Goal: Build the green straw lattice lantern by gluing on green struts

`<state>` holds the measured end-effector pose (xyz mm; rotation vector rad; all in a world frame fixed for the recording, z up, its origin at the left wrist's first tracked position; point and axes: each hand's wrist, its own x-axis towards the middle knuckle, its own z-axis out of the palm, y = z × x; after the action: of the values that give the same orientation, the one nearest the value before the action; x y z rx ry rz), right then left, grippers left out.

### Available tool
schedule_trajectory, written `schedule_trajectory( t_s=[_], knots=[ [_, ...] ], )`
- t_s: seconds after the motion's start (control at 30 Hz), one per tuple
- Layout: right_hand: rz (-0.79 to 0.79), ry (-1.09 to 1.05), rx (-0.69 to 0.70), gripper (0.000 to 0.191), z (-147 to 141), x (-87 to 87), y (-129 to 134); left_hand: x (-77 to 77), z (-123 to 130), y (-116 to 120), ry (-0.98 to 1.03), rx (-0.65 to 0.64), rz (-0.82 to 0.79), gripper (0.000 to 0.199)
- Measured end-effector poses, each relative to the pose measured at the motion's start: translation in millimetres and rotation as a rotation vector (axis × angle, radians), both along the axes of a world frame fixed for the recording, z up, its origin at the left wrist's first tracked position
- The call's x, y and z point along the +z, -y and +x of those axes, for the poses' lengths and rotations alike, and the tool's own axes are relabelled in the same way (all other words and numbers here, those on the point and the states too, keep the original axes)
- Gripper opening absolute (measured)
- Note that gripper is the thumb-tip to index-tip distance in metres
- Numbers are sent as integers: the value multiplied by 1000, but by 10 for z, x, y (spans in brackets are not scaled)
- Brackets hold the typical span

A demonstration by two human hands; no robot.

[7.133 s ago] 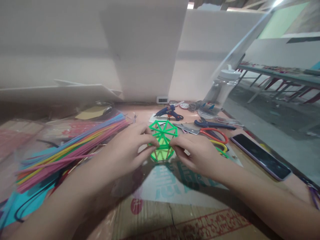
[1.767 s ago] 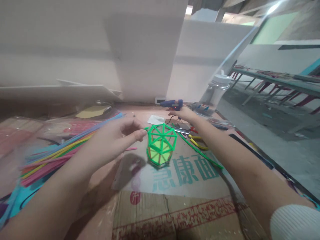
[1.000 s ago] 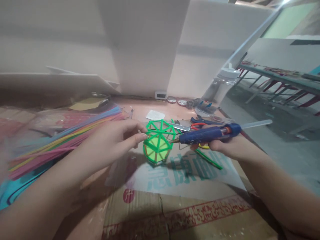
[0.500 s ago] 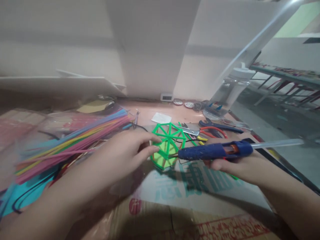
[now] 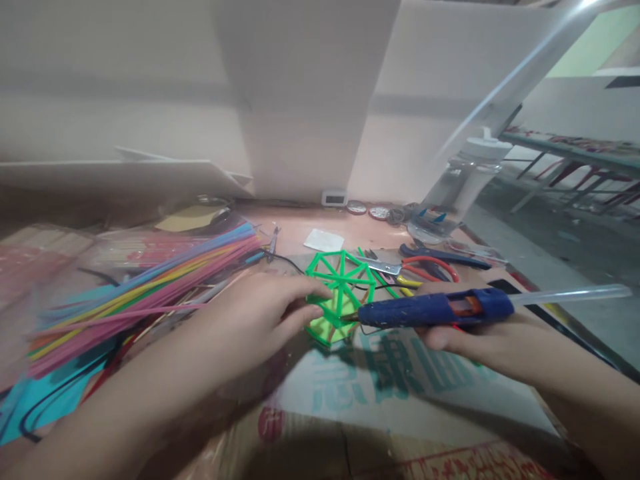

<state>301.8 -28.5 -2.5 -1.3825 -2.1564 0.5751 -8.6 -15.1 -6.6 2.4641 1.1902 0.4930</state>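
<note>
A small green frame (image 5: 341,275) with spokes like a wheel and a yellow-green base stands at the middle of the table. My left hand (image 5: 280,303) pinches its left side between thumb and fingers. In my right hand (image 5: 465,337) is a blue hot glue gun (image 5: 410,311), held level, with a clear glue stick (image 5: 575,293) jutting from its back end. The gun's metal nozzle is at the lower middle of the frame; whether it touches cannot be made out. Fingers of my right hand are partly hidden behind the gun.
Colourful pipe cleaners or sticks (image 5: 150,287) lie in a bundle on the left. Behind the frame are red-handled scissors (image 5: 425,267), dark-handled pliers (image 5: 445,255) and a white card (image 5: 324,240). A clear water bottle (image 5: 465,180) stands back right, near the table's edge.
The view has shifted slightly. My left fingers reach a little further over the frame, which looks turned slightly. The glue gun's nozzle stays at the frame.
</note>
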Motion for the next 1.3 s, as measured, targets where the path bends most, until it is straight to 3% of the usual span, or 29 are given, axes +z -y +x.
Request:
schedule_trajectory(
  t_s=[0.27,0.4,0.9,1.3],
  knots=[
    [-63,-20,22,49,-25,30,24,-17,-16,-4,21,-14,25,24],
    [-80,-39,28,62,-77,54,33,-32,-23,-9,13,-28,46,23],
    [-121,-60,111,55,-80,46,11,-25,-13,-23,-19,-30,49,25],
    [-135,-72,55,41,-89,40,12,-1,-8,-4,-44,-16,47,24]
  ],
)
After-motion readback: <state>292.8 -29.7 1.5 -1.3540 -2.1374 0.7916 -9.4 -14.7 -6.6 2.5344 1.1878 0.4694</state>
